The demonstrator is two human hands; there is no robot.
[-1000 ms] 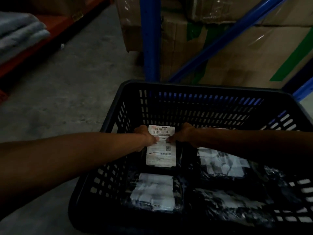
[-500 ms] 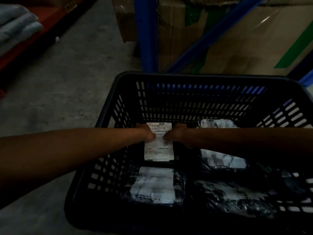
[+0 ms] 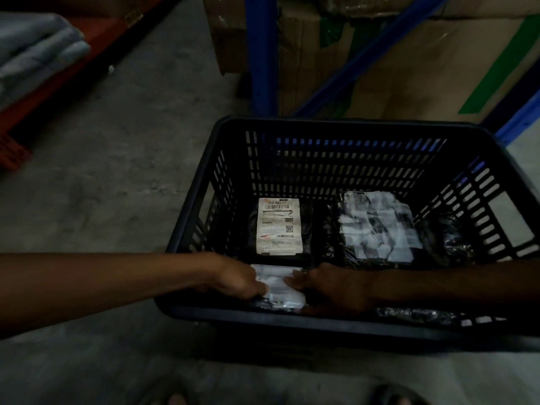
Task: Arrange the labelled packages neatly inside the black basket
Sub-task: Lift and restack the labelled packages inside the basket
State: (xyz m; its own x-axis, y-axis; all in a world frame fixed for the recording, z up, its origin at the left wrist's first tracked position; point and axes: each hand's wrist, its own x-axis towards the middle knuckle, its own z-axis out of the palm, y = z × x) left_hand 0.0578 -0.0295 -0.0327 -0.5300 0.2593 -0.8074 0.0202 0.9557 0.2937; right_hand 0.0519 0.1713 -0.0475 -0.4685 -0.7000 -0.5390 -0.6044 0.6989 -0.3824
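The black basket (image 3: 336, 128) stands on the concrete floor. Inside it, at the back left, a black package with a white barcode label (image 3: 279, 226) lies flat. To its right is a second black package (image 3: 377, 228) with a crumpled, shiny label. Against the near wall lies another labelled package (image 3: 279, 283). My left hand (image 3: 241, 280) rests on its left edge and my right hand (image 3: 330, 287) on its right edge. Whether the fingers grip it or only press on it is unclear. A glossy black package (image 3: 418, 314) shows under my right forearm.
A blue rack post (image 3: 261, 54) and a blue diagonal brace stand just behind the basket, with large cardboard boxes (image 3: 409, 62) behind them. A red shelf with folded grey cloth (image 3: 38, 51) is at the far left. My sandalled feet (image 3: 391, 397) show at the bottom edge.
Both hands left the barcode-labelled package at the back left and came toward me to the package at the near wall. The view tilted down.
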